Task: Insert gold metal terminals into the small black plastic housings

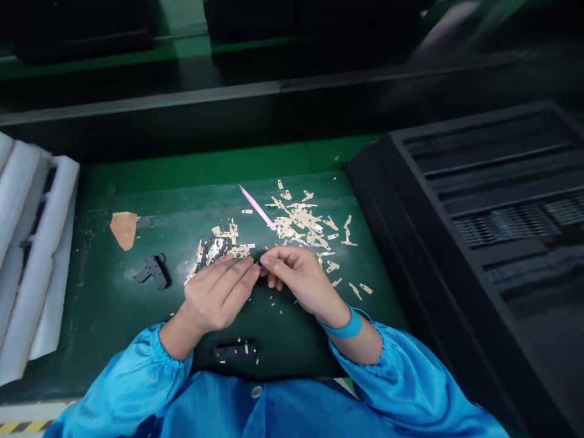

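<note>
My left hand (223,292) and my right hand (296,277) meet over the green mat, fingertips pinched together around a small dark piece (257,261). My fingers cover most of that piece, so its kind does not show. Just beyond my left hand lies a pile of black and cream small parts (219,246). A scattered heap of cream flat pieces (303,222) spreads beyond my right hand. Pink tweezers (257,207) rest between the two piles. Close to my body sits a black part with small light bits (234,350).
Black plastic parts (154,271) and a brown scrap (123,230) lie on the left of the green mat (100,316). White foam trays (41,261) stand at the left edge. A large black tray stack (456,243) borders the right side. A dark ledge (228,121) runs along the back.
</note>
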Demonstrator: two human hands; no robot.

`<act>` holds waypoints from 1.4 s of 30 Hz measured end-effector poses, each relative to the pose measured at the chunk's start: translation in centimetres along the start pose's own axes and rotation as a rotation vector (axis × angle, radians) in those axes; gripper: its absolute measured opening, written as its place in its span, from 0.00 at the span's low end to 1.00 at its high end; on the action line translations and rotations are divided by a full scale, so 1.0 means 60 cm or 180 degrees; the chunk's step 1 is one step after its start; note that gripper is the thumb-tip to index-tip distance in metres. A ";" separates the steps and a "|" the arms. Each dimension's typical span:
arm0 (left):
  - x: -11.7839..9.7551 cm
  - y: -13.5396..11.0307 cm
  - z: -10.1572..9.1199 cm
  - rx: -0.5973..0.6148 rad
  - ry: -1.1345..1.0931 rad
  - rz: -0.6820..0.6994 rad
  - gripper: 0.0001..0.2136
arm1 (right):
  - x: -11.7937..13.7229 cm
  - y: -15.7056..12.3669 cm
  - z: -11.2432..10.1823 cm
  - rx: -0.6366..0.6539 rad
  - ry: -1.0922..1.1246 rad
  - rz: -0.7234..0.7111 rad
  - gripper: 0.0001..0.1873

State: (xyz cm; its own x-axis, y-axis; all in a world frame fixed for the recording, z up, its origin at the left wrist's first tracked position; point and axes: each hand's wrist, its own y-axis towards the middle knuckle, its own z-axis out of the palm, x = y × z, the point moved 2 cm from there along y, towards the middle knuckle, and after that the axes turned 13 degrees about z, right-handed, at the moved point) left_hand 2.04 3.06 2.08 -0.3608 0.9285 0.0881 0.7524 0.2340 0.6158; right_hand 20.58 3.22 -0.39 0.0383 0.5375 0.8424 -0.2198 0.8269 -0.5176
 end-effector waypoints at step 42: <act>0.075 -0.181 -0.167 0.0863 0.0007 -0.4464 0.15 | -0.002 0.015 -0.006 -0.0540 -0.0110 -0.0351 0.17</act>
State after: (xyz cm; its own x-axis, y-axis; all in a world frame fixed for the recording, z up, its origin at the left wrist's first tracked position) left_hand -13.26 1.84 3.63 -0.8824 -0.1133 -0.4567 -0.1410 0.9896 0.0268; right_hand 20.75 3.94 -1.00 0.0190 0.4385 0.8985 -0.0487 0.8980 -0.4372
